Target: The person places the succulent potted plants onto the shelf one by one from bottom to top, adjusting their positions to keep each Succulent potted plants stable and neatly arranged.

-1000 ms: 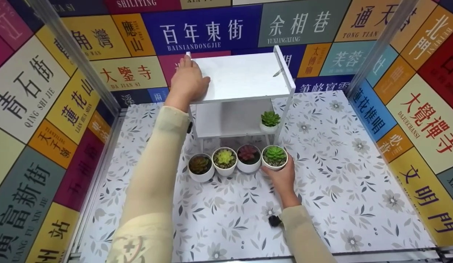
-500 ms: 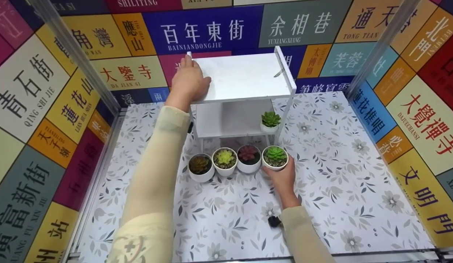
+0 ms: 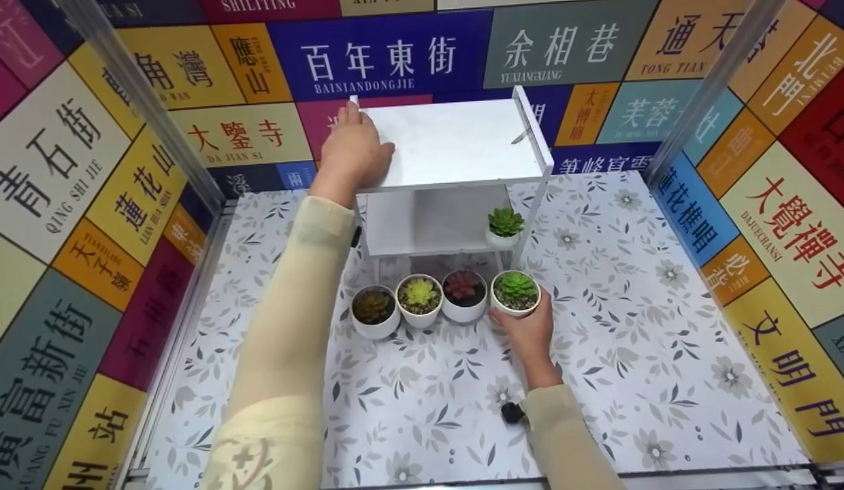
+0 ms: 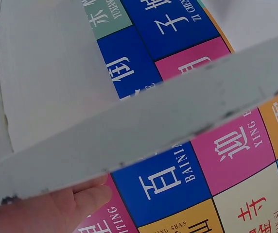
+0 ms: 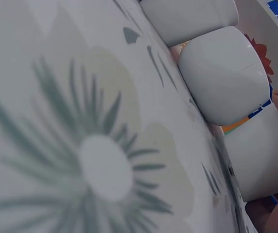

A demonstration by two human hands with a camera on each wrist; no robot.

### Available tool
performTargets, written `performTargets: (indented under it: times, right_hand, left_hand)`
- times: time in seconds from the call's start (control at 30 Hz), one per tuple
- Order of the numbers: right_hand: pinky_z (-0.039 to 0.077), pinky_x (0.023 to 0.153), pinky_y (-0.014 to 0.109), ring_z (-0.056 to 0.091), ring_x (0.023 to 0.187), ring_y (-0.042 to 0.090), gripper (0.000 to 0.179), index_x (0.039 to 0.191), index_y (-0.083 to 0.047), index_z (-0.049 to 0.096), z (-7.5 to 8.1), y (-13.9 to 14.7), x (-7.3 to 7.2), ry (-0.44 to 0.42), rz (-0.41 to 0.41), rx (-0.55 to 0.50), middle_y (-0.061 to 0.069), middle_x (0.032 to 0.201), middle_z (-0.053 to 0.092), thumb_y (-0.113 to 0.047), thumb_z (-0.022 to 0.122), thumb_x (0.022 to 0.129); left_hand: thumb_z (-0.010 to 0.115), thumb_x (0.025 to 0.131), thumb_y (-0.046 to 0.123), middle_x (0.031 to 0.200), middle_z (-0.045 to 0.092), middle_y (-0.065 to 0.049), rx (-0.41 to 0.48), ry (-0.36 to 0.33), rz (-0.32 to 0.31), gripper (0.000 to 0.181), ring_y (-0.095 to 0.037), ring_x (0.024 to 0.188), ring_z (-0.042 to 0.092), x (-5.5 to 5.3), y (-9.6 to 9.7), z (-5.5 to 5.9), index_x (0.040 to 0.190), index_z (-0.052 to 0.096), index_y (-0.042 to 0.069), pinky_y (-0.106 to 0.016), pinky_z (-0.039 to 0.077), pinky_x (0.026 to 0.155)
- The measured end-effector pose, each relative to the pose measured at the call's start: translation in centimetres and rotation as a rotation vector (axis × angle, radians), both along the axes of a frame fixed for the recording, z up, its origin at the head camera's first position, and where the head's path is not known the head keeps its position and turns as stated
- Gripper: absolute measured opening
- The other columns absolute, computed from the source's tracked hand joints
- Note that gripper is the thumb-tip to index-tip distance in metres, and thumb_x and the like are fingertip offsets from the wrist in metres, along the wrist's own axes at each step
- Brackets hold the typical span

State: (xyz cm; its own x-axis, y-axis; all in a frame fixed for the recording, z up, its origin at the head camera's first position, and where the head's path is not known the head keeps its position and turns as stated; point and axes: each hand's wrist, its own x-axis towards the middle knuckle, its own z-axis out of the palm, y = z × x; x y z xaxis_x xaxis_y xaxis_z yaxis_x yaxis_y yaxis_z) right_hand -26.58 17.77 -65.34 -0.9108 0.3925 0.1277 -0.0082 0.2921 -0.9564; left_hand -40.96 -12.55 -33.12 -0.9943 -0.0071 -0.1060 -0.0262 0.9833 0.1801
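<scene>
My left hand [image 3: 357,151] grips the left end of a white two-tier shelf [image 3: 456,139], its thumb lying over the top board. In the left wrist view, fingers [image 4: 93,198] show below the pale side rail [image 4: 144,124]. My right hand [image 3: 527,330] holds a bright green potted succulent [image 3: 516,291] by its white pot, thumb and fingers around the sides. This pot is at the right end of a row in front of the shelf. Beside it stand a dark red potted succulent [image 3: 464,289], a yellow-green one [image 3: 419,296] and a brownish one [image 3: 374,309].
Another green potted succulent [image 3: 505,226] stands at the right end of the lower shelf board [image 3: 429,221]. A floral cloth [image 3: 633,327] covers the table. Sign-printed walls [image 3: 381,61] and clear corner posts [image 3: 146,95] enclose the back and sides.
My right hand and the green potted succulent have shifted slightly right, widening the gap to the dark red one. The left hand keeps its hold on the shelf.
</scene>
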Motion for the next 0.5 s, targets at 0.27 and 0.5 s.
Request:
performTargets:
  times: [0.27,0.5]
  right_hand:
    - [0.039,0.123,0.044,0.055,0.139,0.033,0.099,0.149,-0.003,0.050,0.48,-0.02,0.21,0.017,0.002,0.001,0.018,0.146,0.060,-0.012,0.101,0.065]
    - [0.039,0.123,0.044,0.055,0.140,0.032,0.099,0.149,-0.003,0.050,0.46,0.03,0.37,0.068,0.007,0.007,0.017,0.147,0.060,-0.011,0.101,0.065]
  left_hand:
    - [0.037,0.111,0.047,0.178,-0.013,-0.016,-0.008,-0.016,0.005,0.083,-0.031,0.168,-0.008,-0.09,0.11,0.09,0.169,0.004,-0.002,-0.044,0.001,0.137]
    - [0.037,0.111,0.047,0.178,-0.013,-0.015,-0.013,-0.033,0.004,0.083,-0.031,0.168,-0.008,-0.14,0.14,0.23,0.169,0.003,-0.002,-0.042,0.000,0.137]
